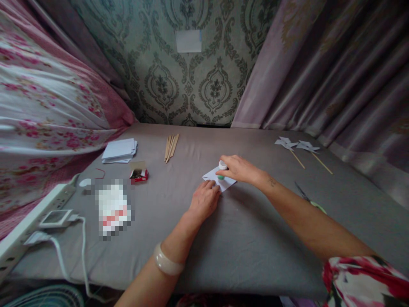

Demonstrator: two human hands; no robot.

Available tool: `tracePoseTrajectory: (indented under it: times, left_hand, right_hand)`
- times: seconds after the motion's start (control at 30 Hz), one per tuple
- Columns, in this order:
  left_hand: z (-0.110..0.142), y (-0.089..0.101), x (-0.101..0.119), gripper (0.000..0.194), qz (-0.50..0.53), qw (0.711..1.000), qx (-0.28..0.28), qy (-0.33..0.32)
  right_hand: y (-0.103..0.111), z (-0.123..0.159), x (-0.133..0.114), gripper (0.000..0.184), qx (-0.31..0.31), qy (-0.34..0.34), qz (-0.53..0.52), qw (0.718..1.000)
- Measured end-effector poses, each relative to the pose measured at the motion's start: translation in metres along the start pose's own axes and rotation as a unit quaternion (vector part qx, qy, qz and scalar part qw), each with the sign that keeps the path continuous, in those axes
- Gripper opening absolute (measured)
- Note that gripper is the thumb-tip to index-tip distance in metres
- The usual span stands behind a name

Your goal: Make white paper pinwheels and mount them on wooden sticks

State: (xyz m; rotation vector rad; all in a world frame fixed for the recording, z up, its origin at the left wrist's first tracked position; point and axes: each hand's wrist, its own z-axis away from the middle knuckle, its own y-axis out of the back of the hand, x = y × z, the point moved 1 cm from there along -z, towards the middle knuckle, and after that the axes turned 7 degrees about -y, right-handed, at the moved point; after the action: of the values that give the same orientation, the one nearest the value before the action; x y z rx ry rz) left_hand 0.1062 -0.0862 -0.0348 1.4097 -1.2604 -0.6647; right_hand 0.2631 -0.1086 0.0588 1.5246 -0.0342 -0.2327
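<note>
A small white paper (226, 183) lies on the grey cloth, turned cornerwise to me, with a crease or slit near its left corner. My left hand (206, 198) has its fingers bent together over the paper's near left edge and holds it down. Above the paper, my right hand (239, 168) is closed around a short, upright glue stick (223, 165), white on top and green at its lower end. The green end is at the paper; its exact contact is too small to tell. A pale bangle is on my left wrist.
At left are a white paper stack (119, 151), wooden sticks (171, 147), a small red box (139, 174) of small dark items, a blurred white packet (113, 209) and a power strip (41, 221). At right are two paper pinwheels (285, 143) on sticks and scissors (306, 198).
</note>
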Motion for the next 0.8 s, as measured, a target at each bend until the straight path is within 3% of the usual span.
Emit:
tracePoseTrajectory:
  times: [0.13, 0.27, 0.4, 0.67, 0.8]
  left_hand:
    - [0.0, 0.002, 0.001, 0.028, 0.003, 1.0, -0.005, 0.002]
    - [0.0, 0.004, 0.002, 0.027, 0.003, 1.0, -0.004, 0.002]
    - [0.0, 0.005, 0.002, 0.027, 0.004, 1.0, -0.002, 0.003]
    - [0.0, 0.007, 0.004, 0.025, 0.007, 1.0, -0.012, 0.005]
    - [0.0, 0.006, 0.003, 0.024, 0.008, 1.0, -0.001, 0.0]
  right_hand:
    - [-0.002, 0.004, 0.019, 0.025, -0.023, 0.086, -0.099, 0.991]
    - [-0.004, 0.004, 0.032, 0.025, -0.041, 0.108, -0.145, 0.983]
    - [-0.004, 0.002, 0.028, 0.027, -0.028, 0.068, -0.13, 0.989]
    - [-0.001, 0.002, -0.002, 0.037, 0.015, -0.096, 0.018, 0.995]
    - [0.004, 0.001, -0.007, 0.032, -0.015, -0.043, 0.038, 0.998]
